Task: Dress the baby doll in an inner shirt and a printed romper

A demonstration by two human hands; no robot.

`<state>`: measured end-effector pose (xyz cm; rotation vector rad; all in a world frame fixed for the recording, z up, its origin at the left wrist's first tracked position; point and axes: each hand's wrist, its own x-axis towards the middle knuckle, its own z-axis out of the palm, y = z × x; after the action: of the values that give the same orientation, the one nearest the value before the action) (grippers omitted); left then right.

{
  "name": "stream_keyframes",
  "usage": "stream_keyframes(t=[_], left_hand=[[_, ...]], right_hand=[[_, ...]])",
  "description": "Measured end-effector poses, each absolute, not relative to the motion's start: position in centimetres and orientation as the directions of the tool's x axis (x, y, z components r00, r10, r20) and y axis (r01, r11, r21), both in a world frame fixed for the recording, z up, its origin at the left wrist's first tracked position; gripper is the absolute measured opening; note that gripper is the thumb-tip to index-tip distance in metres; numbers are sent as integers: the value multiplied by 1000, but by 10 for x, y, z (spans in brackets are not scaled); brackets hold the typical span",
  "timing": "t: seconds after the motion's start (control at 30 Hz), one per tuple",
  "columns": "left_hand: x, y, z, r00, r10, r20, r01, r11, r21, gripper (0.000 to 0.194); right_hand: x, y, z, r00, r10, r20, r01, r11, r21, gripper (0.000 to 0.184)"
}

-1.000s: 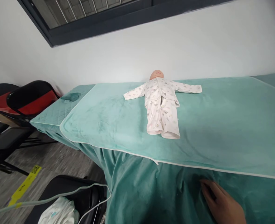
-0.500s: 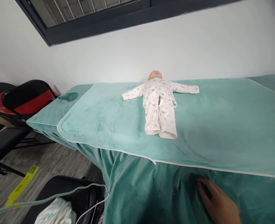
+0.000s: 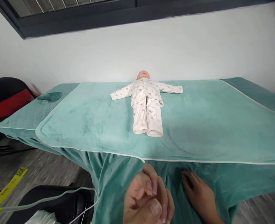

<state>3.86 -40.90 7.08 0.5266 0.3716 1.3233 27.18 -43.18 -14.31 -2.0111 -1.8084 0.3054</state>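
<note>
A doll (image 3: 143, 74) lies on its back on the light green mat, its head by the wall. It wears a white printed baby top (image 3: 144, 89) with sleeves spread wide and matching trousers (image 3: 149, 119). My left hand (image 3: 150, 196) is raised at the bottom centre, palm up. Its fingers are loosely curled and apart, and I see nothing held in them. To its right, my right hand (image 3: 199, 194) rests against the dark green cloth below the mat's edge. Its thumb and forefinger meet at the tips around a small gap, with nothing visible between them.
The light green mat (image 3: 100, 124) has white piping and covers a bed with a dark green drape (image 3: 114, 177). At lower left are a black chair (image 3: 34, 199), a pale hose (image 3: 50, 196) and a partly seen white bundle (image 3: 42, 217). A white wall (image 3: 118, 53) stands behind.
My left hand has come up into view at the bottom centre. The view has turned to the right, so the doll and bed appear farther left. My right hand keeps nearly the same pose.
</note>
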Motion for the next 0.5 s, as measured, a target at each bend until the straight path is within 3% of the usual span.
stream_keyframes(t=[0.17,0.33,0.5], left_hand=[[41,-409,70,202,978,52,-811,137,568,18],[46,-410,73,131,991,-41,-787,129,603,25],[40,-421,45,156,976,-150,-714,217,666,32]], right_hand=[[270,-431,-140,118,986,120,897,-54,-439,32],[270,-431,-137,122,987,104,894,-64,-443,31],[273,-432,-139,127,987,99,889,-69,-453,32]])
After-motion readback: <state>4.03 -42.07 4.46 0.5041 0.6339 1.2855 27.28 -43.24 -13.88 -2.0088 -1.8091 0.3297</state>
